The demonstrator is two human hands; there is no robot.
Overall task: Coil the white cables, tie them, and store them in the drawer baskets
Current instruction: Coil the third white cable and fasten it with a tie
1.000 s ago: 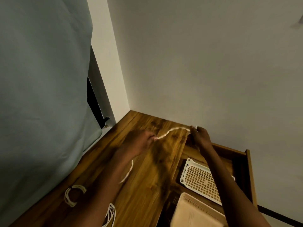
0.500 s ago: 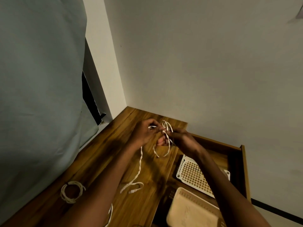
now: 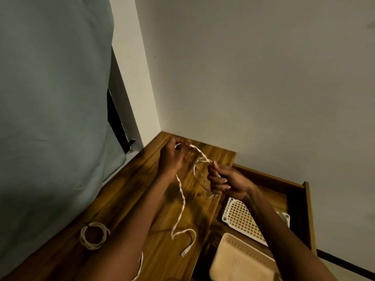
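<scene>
Where the light falls off toward the near edge, a second strand of cord [image 3: 140, 266] slips behind the left forearm and out of the picture, so I cannot tell what it joins. Loops of the white cable [image 3: 183, 201] blur between the two hands; how many turns are there is hard to make out. The left hand [image 3: 172, 157] is raised over the far corner of the wooden desk [image 3: 129, 191], fingers curled and pinching the cable's upper end. The right hand [image 3: 225, 182] is fisted around the gathered loops just beside the desk's edge. From the left hand the cable's tail hangs down and lies on the desktop, its plug [image 3: 183, 254] resting near the drawer side. An already coiled cable [image 3: 94, 235] lies apart on the desk, close to the pale curtain [image 3: 50, 98]. The right forearm crosses the open drawer [image 3: 306, 209], covering part of the white basket [image 3: 239, 220]; the beige basket [image 3: 241, 260] nearer me is cut off below.
</scene>
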